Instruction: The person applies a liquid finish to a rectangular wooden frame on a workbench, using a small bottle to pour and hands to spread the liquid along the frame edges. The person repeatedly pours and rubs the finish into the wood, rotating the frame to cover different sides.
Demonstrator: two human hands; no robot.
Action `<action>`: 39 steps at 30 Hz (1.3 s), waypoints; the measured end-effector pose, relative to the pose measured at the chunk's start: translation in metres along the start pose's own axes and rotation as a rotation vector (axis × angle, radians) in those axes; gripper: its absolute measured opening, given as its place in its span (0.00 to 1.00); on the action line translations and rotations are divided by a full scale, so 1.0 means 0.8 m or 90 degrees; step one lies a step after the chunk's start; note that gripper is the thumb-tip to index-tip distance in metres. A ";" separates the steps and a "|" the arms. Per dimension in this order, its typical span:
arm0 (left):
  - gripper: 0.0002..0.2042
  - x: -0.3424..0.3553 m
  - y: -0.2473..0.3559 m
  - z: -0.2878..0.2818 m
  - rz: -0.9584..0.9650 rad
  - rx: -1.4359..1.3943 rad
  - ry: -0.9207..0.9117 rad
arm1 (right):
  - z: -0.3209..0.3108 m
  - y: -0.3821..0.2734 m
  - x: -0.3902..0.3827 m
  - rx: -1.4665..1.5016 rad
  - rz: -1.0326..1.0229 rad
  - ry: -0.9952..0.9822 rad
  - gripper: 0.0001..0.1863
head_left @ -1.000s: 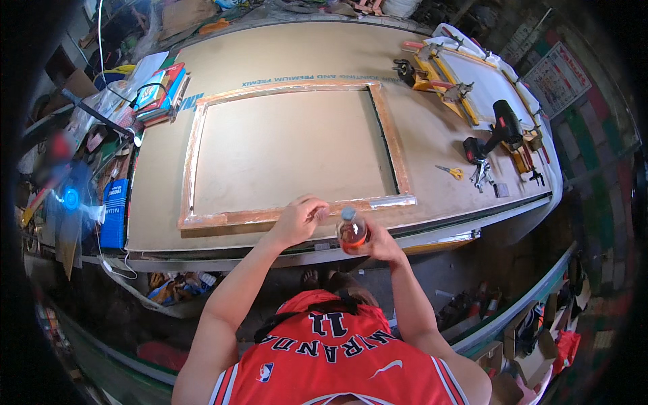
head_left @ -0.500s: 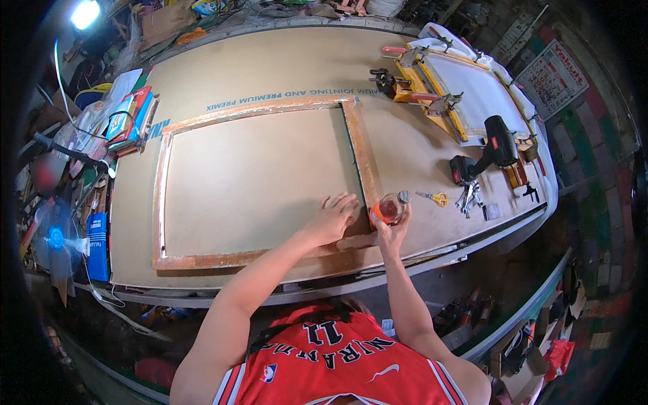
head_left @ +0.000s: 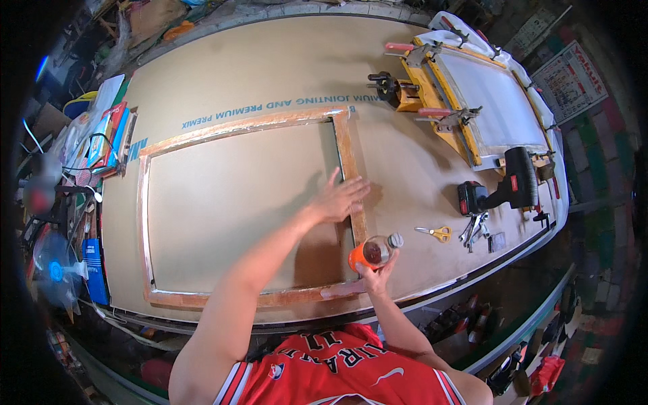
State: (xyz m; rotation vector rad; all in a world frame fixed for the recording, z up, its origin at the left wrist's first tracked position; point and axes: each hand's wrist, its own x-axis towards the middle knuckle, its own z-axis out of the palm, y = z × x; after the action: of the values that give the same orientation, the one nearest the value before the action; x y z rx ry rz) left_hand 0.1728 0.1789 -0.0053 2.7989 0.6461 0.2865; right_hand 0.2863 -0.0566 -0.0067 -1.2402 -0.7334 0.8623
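My left hand (head_left: 334,201) is spread with fingers apart over the right bar of a flat rectangular wooden frame (head_left: 175,138); whether it touches the wood I cannot tell. The frame lies on a brown board (head_left: 250,67) and has pale, worn patches. Below it, near the frame's lower right corner, my right hand (head_left: 374,273) grips a clear bottle (head_left: 371,252) with an orange band and a grey cap, tilted to the right, with dark contents. Yellow-handled scissors (head_left: 439,233) lie to the right of the bottle.
At the right stand a cordless tool (head_left: 513,179), metal wrenches (head_left: 476,229) and a yellow clamped screen jig (head_left: 459,128). Books (head_left: 111,142), a small fan (head_left: 57,266) and a blue box (head_left: 94,270) crowd the left edge. A rail (head_left: 533,310) runs below the board's right side.
My left hand has moved right and upward onto the frame's right bar, its fingers spreading. My right hand has carried the bottle rightward to the frame's corner and tilted it. The view has shifted.
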 end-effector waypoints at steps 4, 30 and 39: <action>0.31 0.060 -0.052 -0.055 -0.441 -0.037 0.043 | -0.003 0.002 -0.006 -0.045 0.000 0.020 0.49; 0.32 -0.389 0.127 -0.099 -0.231 -0.179 -0.127 | 0.046 -0.037 -0.007 -0.078 -0.068 -0.062 0.48; 0.29 -0.501 0.108 -0.095 -0.409 0.030 0.050 | 0.124 -0.033 -0.092 -0.107 -0.162 -0.214 0.46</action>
State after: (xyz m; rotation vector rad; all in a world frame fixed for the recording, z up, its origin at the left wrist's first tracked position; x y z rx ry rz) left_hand -0.1648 -0.0621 0.0384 2.4547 1.5225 0.2490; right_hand 0.1692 -0.0747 0.0363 -1.1288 -1.2268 0.8181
